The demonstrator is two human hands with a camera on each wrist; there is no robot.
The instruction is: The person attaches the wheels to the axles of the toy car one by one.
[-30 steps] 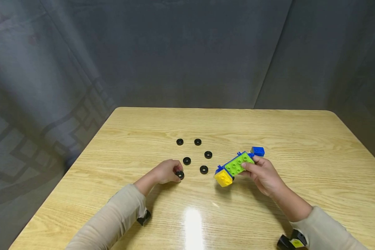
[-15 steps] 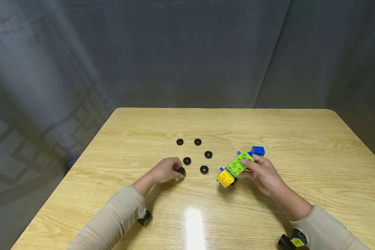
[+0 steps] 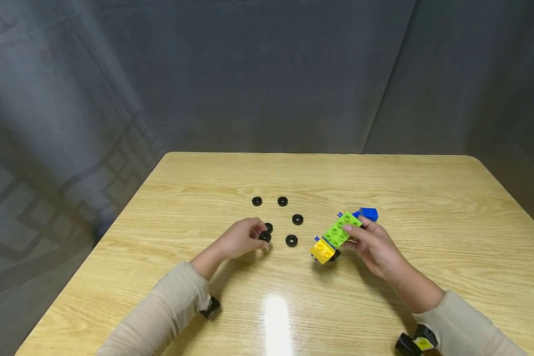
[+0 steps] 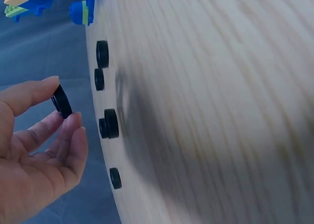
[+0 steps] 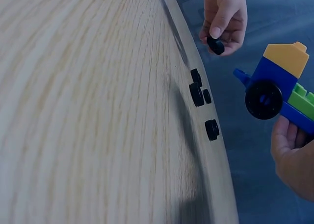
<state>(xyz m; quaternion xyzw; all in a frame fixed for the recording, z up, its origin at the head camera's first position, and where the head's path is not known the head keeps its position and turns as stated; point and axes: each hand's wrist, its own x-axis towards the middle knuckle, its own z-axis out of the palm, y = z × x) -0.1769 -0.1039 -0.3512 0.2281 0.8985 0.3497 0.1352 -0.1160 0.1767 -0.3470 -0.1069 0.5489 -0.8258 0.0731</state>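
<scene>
My left hand [image 3: 240, 238] pinches a black toy wheel [image 4: 61, 102] between thumb and fingertips, raised off the table in both wrist views. My right hand [image 3: 375, 247] grips a toy vehicle of building blocks by its rear end, thumb on top of the green studded brick [image 3: 335, 234]. At the vehicle's front sits a yellow block [image 3: 322, 251] over a blue part. One black wheel [image 5: 264, 99] is fitted on the vehicle's near side, while a bare blue axle peg [image 5: 240, 75] sticks out at the front. The fingers hide part of the vehicle's rear.
Several loose black wheels lie on the wooden table [image 3: 267, 173], one [image 3: 291, 241] between the hands, another [image 3: 297, 219] behind it, and two more [image 3: 257, 201] farther back. A blue block [image 3: 369, 214] stands just beyond the right hand. A grey curtain [image 3: 267, 74] hangs behind the table.
My left hand has picked the wheel up from the table and moved it slightly right and away from me. The vehicle in my right hand has turned a little, bringing its fitted wheel into view.
</scene>
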